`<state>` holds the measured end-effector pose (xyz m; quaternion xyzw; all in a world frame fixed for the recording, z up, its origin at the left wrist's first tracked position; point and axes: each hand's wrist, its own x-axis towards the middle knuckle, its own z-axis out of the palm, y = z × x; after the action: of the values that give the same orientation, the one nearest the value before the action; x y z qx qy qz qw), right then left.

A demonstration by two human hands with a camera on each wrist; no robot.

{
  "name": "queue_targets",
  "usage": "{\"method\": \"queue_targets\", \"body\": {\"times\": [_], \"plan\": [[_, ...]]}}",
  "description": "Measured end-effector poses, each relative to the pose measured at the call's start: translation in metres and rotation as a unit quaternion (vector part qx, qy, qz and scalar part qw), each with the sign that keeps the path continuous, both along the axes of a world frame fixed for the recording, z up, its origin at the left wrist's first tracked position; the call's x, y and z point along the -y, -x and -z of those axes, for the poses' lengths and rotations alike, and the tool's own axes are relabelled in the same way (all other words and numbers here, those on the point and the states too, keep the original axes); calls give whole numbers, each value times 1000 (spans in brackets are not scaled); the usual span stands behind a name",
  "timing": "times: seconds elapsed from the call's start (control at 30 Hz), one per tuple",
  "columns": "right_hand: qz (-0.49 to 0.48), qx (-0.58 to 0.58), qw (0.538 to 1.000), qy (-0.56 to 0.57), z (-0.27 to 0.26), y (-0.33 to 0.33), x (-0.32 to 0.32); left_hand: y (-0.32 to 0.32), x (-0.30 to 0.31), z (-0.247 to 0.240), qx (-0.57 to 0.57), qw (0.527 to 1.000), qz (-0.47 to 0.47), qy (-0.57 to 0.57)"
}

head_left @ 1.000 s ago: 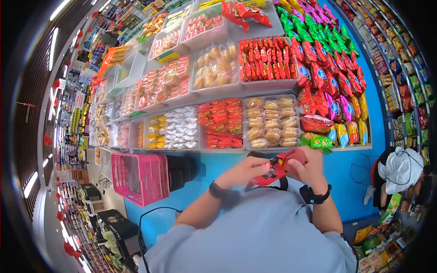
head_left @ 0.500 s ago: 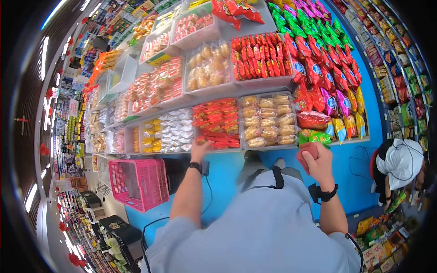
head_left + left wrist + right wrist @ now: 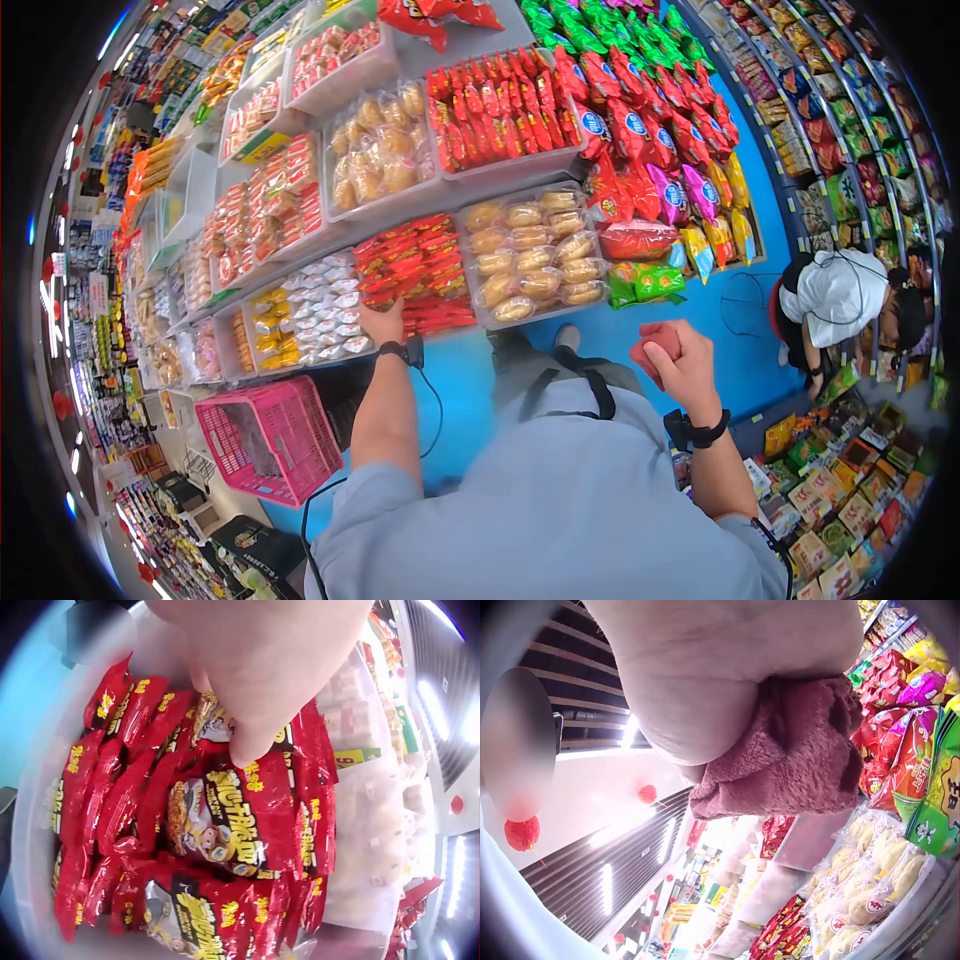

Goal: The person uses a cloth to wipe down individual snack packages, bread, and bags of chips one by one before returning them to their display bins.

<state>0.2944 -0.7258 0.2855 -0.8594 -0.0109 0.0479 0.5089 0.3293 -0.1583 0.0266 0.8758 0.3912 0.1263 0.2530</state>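
Note:
In the head view my left hand [image 3: 383,320] reaches over the front edge of a bin of red snack packets [image 3: 420,270]. Seen from the left wrist, the thumb [image 3: 246,746] presses at the top of a red packet [image 3: 232,817] with a cartoon print and yellow lettering. Its other fingers are mostly hidden behind the hand, with a silver-printed packet [image 3: 214,720] showing between them and the thumb. My right hand [image 3: 685,365] grips a folded dusty-red cloth [image 3: 787,757], held up in front of my body to the right of the bins.
Right of the red packets stands a tray of wrapped buns [image 3: 535,255], with green packets [image 3: 645,283] beside it. White-wrapped sweets [image 3: 325,305] lie to the left. A pink basket [image 3: 270,440] sits on the floor at left. Another person [image 3: 840,300] bends down at the right.
The left hand went from holding a red packet against the cloth in front of my body to the bin at left. My right hand kept the cloth. The view turned to the right.

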Motion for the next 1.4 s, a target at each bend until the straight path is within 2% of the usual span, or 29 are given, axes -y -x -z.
{"method": "queue_targets", "body": {"times": [0.07,0.17,0.23,0.3,0.4,0.5,0.63,0.67,0.73,0.8,0.9,0.93,0.97,1.0,1.03,1.07,1.13,1.17,1.23,1.3,1.33,1.4], "plan": [[13,3,1000,6,-1,3,1,2,12,-3,-11,999,-16,-26],[16,1,1000,7,-3,4,-3,3,1,8,24,999,-6,31],[13,-5,1000,2,-1,4,-5,2,2,3,77,993,38,86],[13,-7,1000,-7,3,4,-7,4,1,5,39,998,39,39],[14,-4,1000,-20,8,3,-8,12,-5,12,166,963,41,209],[5,6,1000,-24,11,1,-6,19,14,-29,60,996,17,67],[15,24,998,-58,14,-1,0,31,41,-49,47,997,42,33],[21,30,996,-76,15,-3,1,34,34,-24,109,988,79,70],[12,77,994,-70,20,-10,6,31,59,-41,38,979,167,109],[25,111,992,-56,25,-9,13,23,113,-78,1,959,245,146],[53,135,988,-59,55,-7,17,16,166,-77,-47,912,374,162],[52,135,986,-80,65,-6,20,7,187,-81,-55,900,414,125],[48,47,968,-243,58,-5,20,3,207,-87,-63,886,451,87],[44,-39,914,-402,49,-3,19,3,226,-93,-71,870,486,50],[38,-119,826,-550,44,2,21,5,241,-93,-78,852,518,11],[49,-145,777,-611,40,7,25,6,246,-70,-86,850,519,38],[48,-174,665,-725,38,6,33,9,256,-47,-65,835,544,-40],[41,-182,604,-775,39,6,37,6,257,-40,-50,828,552,-84],[14,-176,477,-861,49,5,45,1,259,-40,-51,833,543,-93],[60,-146,531,-833,55,12,50,-1,257,-46,-74,830,545,-99],[89,-130,556,-816,57,18,52,-4,266,-74,-119,825,546,-88],[96,-177,546,-813,61,26,61,-3,263,-77,-118,829,539,-91]]}}
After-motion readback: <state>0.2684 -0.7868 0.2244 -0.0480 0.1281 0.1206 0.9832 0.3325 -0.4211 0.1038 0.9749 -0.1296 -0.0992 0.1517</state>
